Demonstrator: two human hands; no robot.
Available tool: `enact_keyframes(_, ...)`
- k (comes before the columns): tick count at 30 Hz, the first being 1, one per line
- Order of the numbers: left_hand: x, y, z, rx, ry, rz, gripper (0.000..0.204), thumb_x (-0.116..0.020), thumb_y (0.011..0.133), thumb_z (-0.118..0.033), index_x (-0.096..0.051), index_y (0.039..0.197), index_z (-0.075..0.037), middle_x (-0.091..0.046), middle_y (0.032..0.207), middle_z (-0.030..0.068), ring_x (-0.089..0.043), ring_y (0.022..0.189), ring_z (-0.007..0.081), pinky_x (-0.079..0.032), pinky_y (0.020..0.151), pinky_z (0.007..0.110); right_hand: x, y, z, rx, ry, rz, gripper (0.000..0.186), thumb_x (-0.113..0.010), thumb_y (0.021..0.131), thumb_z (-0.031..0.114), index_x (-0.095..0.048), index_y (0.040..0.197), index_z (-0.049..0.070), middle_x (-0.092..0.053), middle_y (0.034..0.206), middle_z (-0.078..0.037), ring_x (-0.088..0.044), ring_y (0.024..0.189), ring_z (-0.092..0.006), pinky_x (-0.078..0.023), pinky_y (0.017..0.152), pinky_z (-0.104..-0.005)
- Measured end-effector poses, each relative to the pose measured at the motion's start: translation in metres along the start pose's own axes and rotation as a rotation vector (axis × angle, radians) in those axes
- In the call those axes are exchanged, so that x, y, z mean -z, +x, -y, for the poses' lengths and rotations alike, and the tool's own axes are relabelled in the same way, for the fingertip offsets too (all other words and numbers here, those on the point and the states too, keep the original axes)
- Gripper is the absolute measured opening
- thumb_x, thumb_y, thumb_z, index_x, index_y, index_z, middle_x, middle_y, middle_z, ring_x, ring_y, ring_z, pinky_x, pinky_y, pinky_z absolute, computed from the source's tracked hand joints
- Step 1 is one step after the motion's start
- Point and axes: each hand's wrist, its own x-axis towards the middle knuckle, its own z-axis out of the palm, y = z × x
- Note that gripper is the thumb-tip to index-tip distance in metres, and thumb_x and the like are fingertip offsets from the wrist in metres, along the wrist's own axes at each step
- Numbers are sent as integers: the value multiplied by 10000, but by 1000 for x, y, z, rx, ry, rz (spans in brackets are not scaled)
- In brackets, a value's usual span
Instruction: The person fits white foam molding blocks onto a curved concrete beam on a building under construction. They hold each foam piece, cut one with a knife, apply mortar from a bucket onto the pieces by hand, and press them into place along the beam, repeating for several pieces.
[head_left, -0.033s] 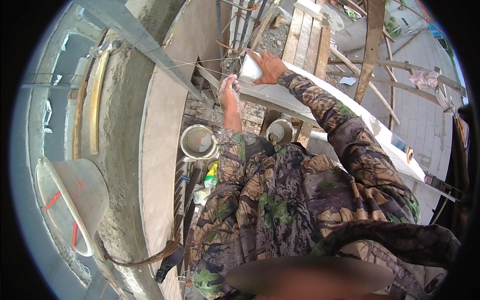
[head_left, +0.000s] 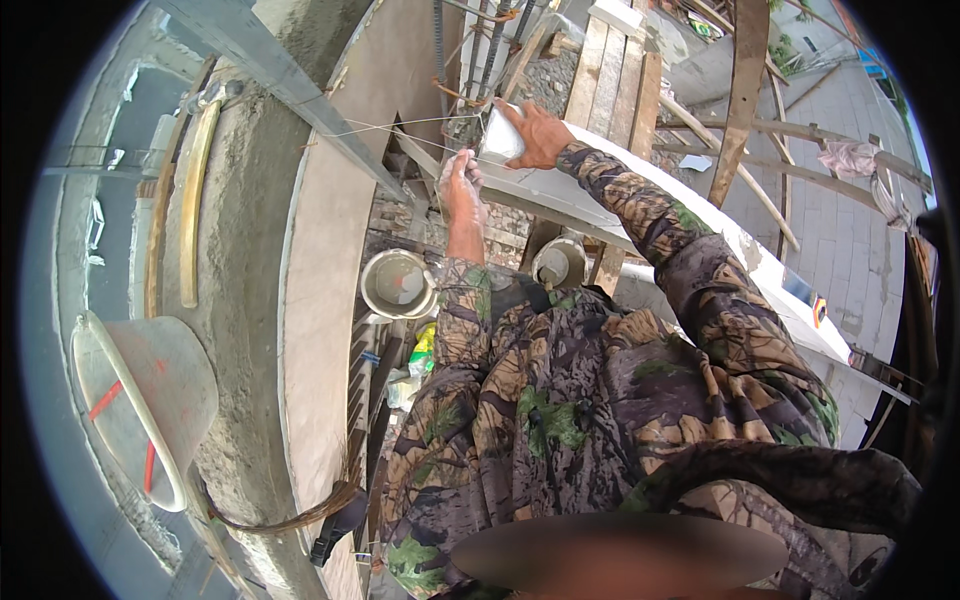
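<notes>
My right hand is spread over the end of a white block, its thumb on the near side and its fingers over the far side. The block sits at the end of a long white wall course. Close by on the left, my left hand, dusted white, has thumb and fingers pinched together on a thin string. The string runs left to a grey metal post. A second line crosses just above it to the block's end.
Upright rebar stands just beyond my hands. Two buckets, a mortar bucket and another bucket, are below. Wooden planks lie beyond the block. At left are a rough concrete beam and a tilted pale bucket. A level lies on the course.
</notes>
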Motion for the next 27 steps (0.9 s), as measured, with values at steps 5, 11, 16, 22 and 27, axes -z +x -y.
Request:
enact_keyframes(5, 4, 2, 0, 6, -16, 43, 208, -712, 931, -275, -672, 1012, -88, -594, 777, -49, -551, 675, 64, -438, 594, 211, -3, 0, -4, -50, 185, -93, 1184, -826, 689, 492, -191, 1609, 102, -464, 1342, -309, -494, 1267, -490, -475, 1039, -527)
enact_keyframes(11, 6, 2, 2, 13, 7, 23, 206, -694, 933, -284, -682, 1007, -92, -592, 772, -61, -538, 678, 55, -414, 605, 205, 14, -10, -4, -63, 212, -293, 1147, -810, 663, 511, -278, 1578, 69, -478, 1293, -293, -509, 1207, -475, -478, 1012, -530)
enact_keyframes(16, 2, 4, 2, 25, 8, 14, 210, -677, 935, -286, -677, 1013, -92, -594, 774, -55, -536, 677, 64, -415, 607, 213, 47, -27, 0, -39, 159, -428, 1119, -801, 654, 514, -303, 1579, 127, -489, 1267, -284, -511, 1201, -456, -470, 1016, -525)
enact_keyframes(22, -1, 9, 5, 9, -17, 32, 198, -677, 928, -278, -660, 1011, -99, -593, 777, -44, -543, 676, 82, -441, 603, 235, 83, -54, -5, -18, 233, -599, 1077, -775, 649, 482, -338, 1569, 132, -508, 1174, -241, -532, 1114, -429, -474, 976, -519)
enact_keyframes(27, -2, 15, 11, 35, -22, 14, 196, -684, 929, -291, -662, 1010, -114, -593, 772, -47, -545, 675, 82, -444, 603, 238, 106, -88, -4, -6, 278, -733, 1051, -789, 635, 449, -381, 1544, 114, -509, 1216, -217, -541, 1136, -406, -474, 994, -505)
